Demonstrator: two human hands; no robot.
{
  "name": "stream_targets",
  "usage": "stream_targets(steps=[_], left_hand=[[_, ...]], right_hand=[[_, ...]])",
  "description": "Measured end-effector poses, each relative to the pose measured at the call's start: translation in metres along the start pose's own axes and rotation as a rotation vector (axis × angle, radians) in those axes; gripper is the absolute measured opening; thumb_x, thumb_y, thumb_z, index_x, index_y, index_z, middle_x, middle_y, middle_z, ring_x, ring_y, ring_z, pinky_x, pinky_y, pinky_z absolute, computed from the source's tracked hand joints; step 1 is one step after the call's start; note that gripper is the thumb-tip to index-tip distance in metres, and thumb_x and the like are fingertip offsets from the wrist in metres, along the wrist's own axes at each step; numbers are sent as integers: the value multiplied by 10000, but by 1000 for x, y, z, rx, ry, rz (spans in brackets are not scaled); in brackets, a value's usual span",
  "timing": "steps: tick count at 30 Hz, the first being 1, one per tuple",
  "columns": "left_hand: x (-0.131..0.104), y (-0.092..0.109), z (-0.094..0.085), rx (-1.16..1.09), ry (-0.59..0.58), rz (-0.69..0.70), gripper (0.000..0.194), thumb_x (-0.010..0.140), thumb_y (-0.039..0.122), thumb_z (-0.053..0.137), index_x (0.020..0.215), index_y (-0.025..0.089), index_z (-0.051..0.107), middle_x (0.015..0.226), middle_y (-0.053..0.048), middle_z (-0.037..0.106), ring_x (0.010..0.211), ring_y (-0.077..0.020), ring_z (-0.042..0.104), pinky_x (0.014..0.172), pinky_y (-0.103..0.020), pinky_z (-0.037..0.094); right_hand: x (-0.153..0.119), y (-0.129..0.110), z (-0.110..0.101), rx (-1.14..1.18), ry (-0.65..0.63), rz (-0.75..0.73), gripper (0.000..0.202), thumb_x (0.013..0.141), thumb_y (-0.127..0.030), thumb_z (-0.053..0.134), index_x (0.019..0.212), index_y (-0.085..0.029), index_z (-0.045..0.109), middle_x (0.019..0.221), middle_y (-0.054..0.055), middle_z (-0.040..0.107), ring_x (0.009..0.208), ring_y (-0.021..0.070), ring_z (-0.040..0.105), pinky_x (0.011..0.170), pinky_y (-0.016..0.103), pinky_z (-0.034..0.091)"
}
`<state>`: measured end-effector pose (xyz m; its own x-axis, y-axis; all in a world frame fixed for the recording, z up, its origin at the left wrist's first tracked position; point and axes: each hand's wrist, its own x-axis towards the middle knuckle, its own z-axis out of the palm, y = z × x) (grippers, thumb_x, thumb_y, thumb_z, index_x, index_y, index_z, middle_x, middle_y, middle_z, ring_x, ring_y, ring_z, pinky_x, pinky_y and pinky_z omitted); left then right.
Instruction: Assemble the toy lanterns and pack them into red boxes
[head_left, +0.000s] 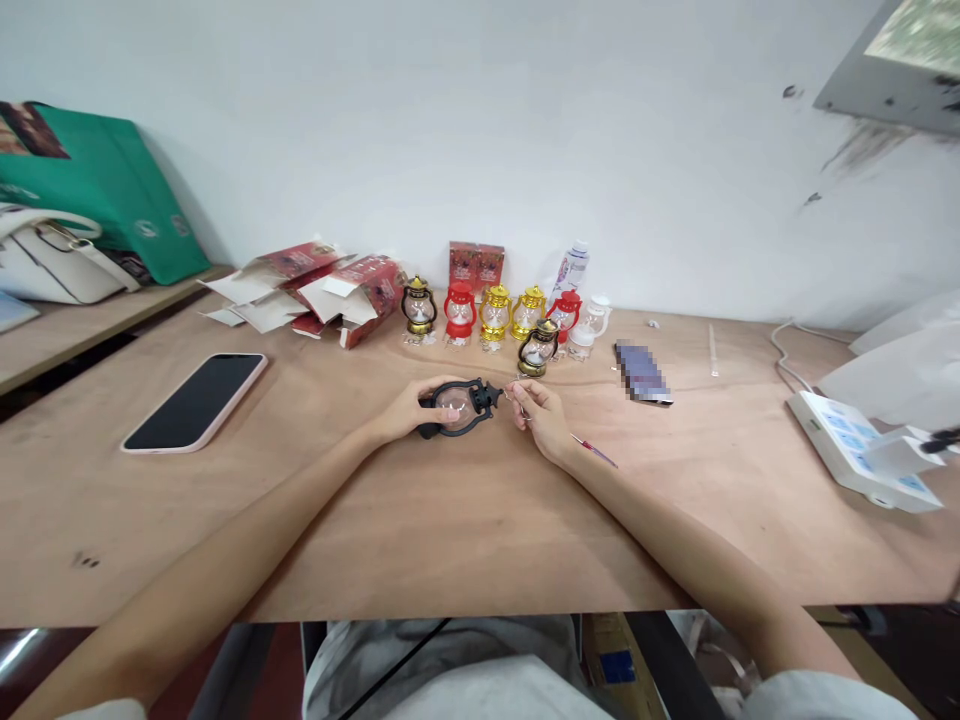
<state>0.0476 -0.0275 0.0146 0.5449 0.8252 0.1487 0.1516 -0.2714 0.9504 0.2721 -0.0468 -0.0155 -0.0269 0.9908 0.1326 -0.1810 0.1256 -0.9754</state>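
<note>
My left hand (420, 408) is closed around a small black lantern (459, 408) with a clear globe. The lantern lies tilted on its side, its top pointing right. At that top end, my right hand (541, 412) pinches a thin, pale string or wire; its exact kind is too small to make out. Just beyond my right hand stands a bronze lantern (538, 348). A slim red and purple pen-like stick (596, 450) lies on the table by my right wrist.
Several red, gold, bronze and white lanterns (495, 314) line the back. Red boxes (360, 295) lie at back left, with a phone (196, 402) nearer me. Rightward are a second, blurred phone (642, 372) and a power strip (862, 450). A bottle (573, 268) leans near the wall.
</note>
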Motion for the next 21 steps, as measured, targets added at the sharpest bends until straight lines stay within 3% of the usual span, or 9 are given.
stream_targets(steps=[9,21], left_hand=[[1,-1,2,21,28,-4,558,611,374,764,1111,158,642,1132,-82,666,1071,-283,593,973,-405,440],[0,1,3,52,27,6,570,612,380,760,1121,154,641,1117,-80,670,1053,-280,597,964,-400,448]], right_hand=[[-3,6,9,-132,25,-57,397,727,-579,611,804,-191,574,542,-59,523,415,63,463,386,189,349],[-4,5,12,-58,17,-55,387,715,-558,639,813,-187,587,578,-41,567,441,73,489,409,203,383]])
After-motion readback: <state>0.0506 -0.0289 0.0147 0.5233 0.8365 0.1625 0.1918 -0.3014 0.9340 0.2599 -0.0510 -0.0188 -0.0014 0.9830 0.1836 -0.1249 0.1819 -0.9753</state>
